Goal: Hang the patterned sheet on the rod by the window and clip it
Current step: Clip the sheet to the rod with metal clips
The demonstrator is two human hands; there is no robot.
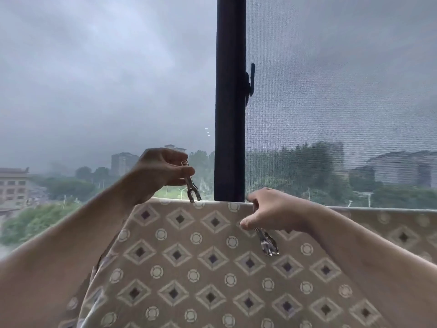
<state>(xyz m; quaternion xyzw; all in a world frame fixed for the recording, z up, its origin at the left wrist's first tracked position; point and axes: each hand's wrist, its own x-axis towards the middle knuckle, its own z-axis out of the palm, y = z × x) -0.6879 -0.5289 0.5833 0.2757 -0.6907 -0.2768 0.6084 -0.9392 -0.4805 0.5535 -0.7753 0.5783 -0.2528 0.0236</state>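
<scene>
The patterned sheet (pixel 212 268), beige with diamonds and circles, hangs folded over a thin horizontal rod (pixel 378 210) in front of the window. My left hand (pixel 160 172) pinches a metal clip (pixel 192 185) upright, its jaws down at the sheet's top edge on the rod. My right hand (pixel 274 210) rests on the sheet at the rod, to the right of that clip. It holds a second metal clip (pixel 267 241), which hangs below the palm against the fabric.
A dark vertical window frame (pixel 230 98) with a handle (pixel 251 79) rises behind the rod. An insect screen covers the right pane. Buildings and trees lie far below outside.
</scene>
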